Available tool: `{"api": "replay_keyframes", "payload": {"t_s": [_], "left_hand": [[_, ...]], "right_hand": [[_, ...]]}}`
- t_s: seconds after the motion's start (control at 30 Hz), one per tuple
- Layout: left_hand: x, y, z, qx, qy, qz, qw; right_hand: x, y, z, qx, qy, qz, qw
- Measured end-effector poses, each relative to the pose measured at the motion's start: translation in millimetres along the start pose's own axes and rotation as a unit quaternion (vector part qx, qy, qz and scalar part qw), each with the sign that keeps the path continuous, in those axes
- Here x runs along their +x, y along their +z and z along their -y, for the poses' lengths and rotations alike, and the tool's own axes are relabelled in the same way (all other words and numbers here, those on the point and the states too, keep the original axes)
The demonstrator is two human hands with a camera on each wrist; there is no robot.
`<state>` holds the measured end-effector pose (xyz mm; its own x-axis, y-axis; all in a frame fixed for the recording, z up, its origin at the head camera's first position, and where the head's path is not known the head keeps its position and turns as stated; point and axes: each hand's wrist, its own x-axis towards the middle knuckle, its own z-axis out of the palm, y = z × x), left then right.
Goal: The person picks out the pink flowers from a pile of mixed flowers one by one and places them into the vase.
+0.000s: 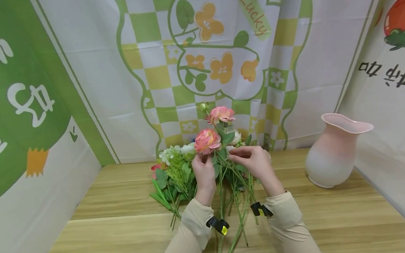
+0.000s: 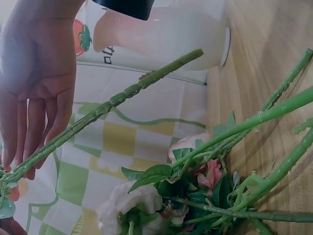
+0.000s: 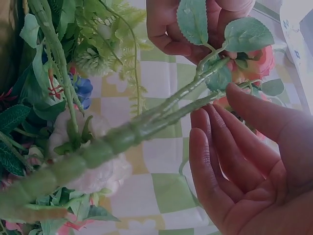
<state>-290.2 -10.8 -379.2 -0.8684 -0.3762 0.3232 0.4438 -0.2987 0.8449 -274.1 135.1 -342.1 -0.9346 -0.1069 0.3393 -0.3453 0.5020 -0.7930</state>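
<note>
A pink artificial flower [image 1: 207,141] stands upright between both hands, with a second pink bloom [image 1: 221,114] and a green bud [image 1: 203,107] above. Just under the lower bloom, my left hand [image 1: 204,174] pinches the stem; in the right wrist view, leaves [image 3: 248,35] partly cover its fingers. My right hand [image 1: 255,162] pinches a thin side branch between thumb and fingers, as the right wrist view shows, its other fingers [image 3: 199,161] extended. The thick segmented green stem [image 2: 117,98] runs down from the hands in the left wrist view.
Behind the hands, a pile of artificial flowers with white blooms [image 2: 129,205] and green foliage [image 1: 177,172] lies on the wooden table [image 1: 118,232]. A pink-and-white vase [image 1: 333,153] stands at the right. Printed cloth [image 1: 90,63] hangs around the back and sides.
</note>
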Motion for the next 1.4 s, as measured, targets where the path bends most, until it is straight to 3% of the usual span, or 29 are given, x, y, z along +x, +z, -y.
{"api": "replay_keyframes", "payload": {"t_s": [0.53,0.8,1.07,1.3,1.4], "left_hand": [[-2.2,-1.0,5.6,-0.014,0.001,-0.001,0.9999],[-1.2,-0.7,6.5,-0.028,0.009,0.002,0.9996],[-0.1,-3.2,6.6,-0.007,0.025,0.003,0.9996],[1.7,-15.5,4.6,0.039,0.056,0.042,0.9968],[-0.4,-23.2,-8.6,0.059,0.062,0.063,0.9943]], "right_hand": [[0.2,7.2,-5.8,-0.001,-0.006,0.012,0.9999],[-1.0,6.6,-3.5,-0.016,0.0,-0.01,0.9998],[-2.2,5.9,0.2,-0.051,0.004,-0.041,0.9978],[-3.0,2.3,2.5,-0.028,0.017,-0.041,0.9986],[-3.2,-1.6,2.0,-0.012,0.026,-0.039,0.9988]]}}
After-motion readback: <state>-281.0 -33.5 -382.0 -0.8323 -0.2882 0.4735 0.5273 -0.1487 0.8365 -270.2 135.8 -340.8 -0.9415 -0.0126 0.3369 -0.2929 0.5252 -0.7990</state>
